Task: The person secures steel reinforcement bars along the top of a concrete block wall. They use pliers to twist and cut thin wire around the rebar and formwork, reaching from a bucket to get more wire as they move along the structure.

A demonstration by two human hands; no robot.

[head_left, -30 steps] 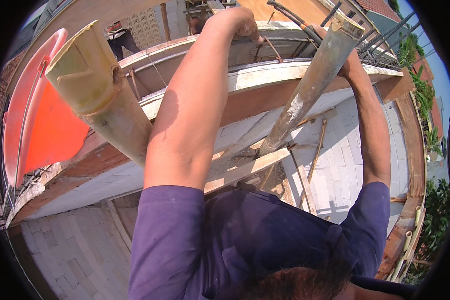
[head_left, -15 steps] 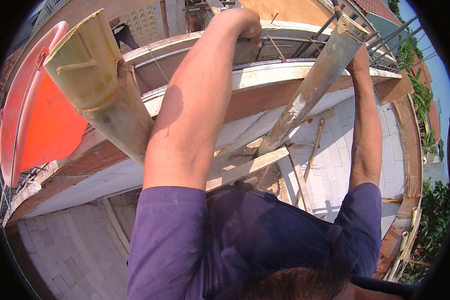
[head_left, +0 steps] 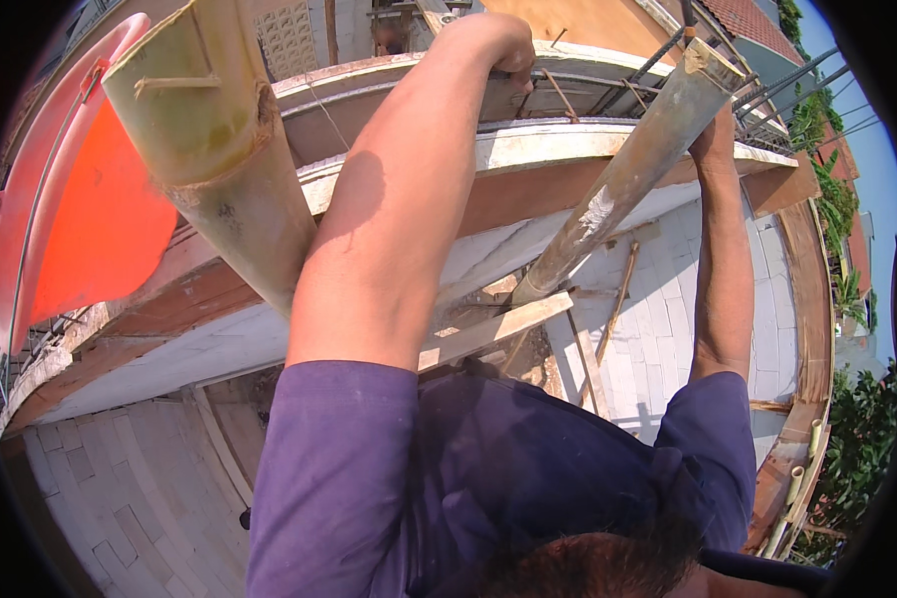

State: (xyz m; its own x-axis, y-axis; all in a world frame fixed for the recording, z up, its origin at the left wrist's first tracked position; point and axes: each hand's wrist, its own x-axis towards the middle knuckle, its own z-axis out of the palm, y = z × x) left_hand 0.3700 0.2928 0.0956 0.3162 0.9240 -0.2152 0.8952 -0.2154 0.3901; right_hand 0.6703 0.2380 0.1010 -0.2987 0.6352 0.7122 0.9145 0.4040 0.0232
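Observation:
My left hand [head_left: 513, 58] reaches over the curved formwork channel [head_left: 389, 108] at the top, its fingers curled down at the channel's far side. What they close on, if anything, is too small to make out. Just right of it a thin rusty rod [head_left: 560, 97] leans in the channel. My right hand [head_left: 716, 140] is at the channel's right end, beside the upper end of a grey-brown bamboo pole [head_left: 608, 194]. That pole and the channel's edge hide its fingers. Several dark steel bars [head_left: 792, 85] stick out past this hand.
A thick green bamboo pole [head_left: 224, 169] rises at my left, close to my forearm. Beyond it hangs an orange-red bucket [head_left: 100, 219]. Below are a wooden plank [head_left: 498, 329] and white block walls [head_left: 668, 289]. Trees [head_left: 867, 429] and roofs stand at the right.
The view has shifted slightly, so the poles and channel sit a little differently in the picture. Both hands stay at about the same spots on the formwork.

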